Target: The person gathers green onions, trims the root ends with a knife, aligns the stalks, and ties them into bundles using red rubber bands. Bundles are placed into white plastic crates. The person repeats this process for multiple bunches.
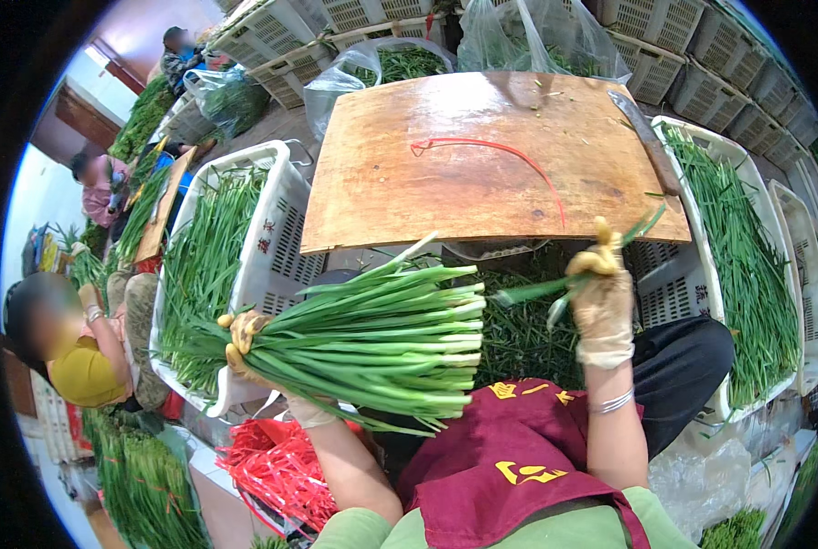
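My left hand (248, 343), in a stained thin glove, grips a thick bunch of green garlic chives (381, 336) by its leafy part. The pale cut ends fan out to the right, fairly even. My right hand (600, 288), also gloved and slightly blurred, is raised at the near right corner of the wooden board (381, 171), with a few green stalks (532, 291) between its fingers. On the board lies a red plastic tie strip (501, 145), curved with a small loop at its left end. A large knife (646, 141) rests along the board's right edge.
White plastic crates (248, 274) of chives flank the board, another (759, 171) at right. Loose trimmings (526, 329) lie below it. Red strips (285, 473) are heaped at lower left. Several people sit at left, one in a yellow top (90, 370). Stacked crates (649, 62) stand behind.
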Motion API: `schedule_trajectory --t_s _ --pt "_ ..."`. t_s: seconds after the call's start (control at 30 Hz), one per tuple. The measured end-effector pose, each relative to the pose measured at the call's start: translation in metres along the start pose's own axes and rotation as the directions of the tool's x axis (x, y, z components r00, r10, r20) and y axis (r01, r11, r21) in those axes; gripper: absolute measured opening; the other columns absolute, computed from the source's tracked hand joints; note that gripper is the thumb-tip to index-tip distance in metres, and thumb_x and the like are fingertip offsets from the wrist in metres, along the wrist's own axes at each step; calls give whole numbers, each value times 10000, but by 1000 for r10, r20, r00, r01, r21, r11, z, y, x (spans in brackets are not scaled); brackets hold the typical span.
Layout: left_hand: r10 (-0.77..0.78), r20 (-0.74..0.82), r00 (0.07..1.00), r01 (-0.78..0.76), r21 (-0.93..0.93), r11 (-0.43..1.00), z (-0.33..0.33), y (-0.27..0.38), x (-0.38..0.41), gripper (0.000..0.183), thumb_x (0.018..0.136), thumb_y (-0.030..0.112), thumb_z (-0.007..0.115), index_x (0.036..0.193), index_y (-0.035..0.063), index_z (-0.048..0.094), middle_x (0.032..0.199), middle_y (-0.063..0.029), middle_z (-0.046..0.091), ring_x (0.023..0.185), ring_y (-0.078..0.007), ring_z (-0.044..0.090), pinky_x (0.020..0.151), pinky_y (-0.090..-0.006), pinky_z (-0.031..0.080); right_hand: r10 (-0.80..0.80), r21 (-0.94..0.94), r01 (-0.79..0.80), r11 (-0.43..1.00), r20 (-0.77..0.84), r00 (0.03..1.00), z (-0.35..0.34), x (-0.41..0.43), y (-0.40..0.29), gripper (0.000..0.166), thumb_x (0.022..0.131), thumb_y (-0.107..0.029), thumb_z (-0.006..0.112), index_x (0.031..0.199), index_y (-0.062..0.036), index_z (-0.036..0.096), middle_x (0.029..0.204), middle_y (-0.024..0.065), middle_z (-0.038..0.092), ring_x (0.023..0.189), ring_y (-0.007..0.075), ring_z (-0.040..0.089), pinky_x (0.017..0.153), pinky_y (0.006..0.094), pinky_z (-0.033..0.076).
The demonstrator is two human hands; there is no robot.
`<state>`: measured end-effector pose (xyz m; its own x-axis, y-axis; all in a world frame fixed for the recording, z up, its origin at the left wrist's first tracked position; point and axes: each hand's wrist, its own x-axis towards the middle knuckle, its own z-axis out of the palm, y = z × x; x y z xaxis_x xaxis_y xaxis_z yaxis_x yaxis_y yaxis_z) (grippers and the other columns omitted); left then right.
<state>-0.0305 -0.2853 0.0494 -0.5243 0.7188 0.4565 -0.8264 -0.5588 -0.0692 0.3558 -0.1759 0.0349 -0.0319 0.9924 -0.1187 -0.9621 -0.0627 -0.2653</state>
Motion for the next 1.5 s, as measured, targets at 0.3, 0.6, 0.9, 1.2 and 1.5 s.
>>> schedule_trajectory --t_s 0.3,0.6,0.9,1.2,1.5 --pt "1 115 993 -17 139 990 -6 11 0 369 850 34 615 1183 10 458 772 14 466 751 -109 486 848 -275 434 17 -606 229 -762 335 942 16 -30 -12 635 769 -279 763 1291 1 534 1258 207 586 1217 313 533 1015 356 415" --pt "-143 331 933 126 74 989 25 -16 19 416 824 35 690 1176 58 470 693 44 445 696 -89 512 736 -285 429 106 -774 591 -226 584 805 103 -37 9 199 821 -211 700 968 -82 736 803 94 690 895 243 629 925 392 440" --pt "-249 -69 966 214 753 622 133 -164 19 448 799 80 648 1225 31 520 806 -15 562 750 -152 584 777 -351 518 383 -590 787 -178 695 608 145 -56 51 1389 465 -588 862 1475 54 156 1451 253 332 1377 358 313 1121 430 259" --pt "-505 -297 811 394 915 94 150 -268 37 524 720 161 836 1159 70 565 1032 -45 636 888 -141 590 761 -297 485 440 -736 61 675 467 767 106 6 28 635 663 -217 857 1193 -26 563 1039 48 662 949 163 632 861 314 519" --pt "-876 -432 214 671 717 -190 118 -227 88 635 804 362 752 1292 36 510 1167 -137 634 1055 -215 628 969 -372 485 765 -658 -402 637 473 438 111 14 16 706 644 -308 792 1215 27 546 1016 141 661 906 241 663 848 360 543"
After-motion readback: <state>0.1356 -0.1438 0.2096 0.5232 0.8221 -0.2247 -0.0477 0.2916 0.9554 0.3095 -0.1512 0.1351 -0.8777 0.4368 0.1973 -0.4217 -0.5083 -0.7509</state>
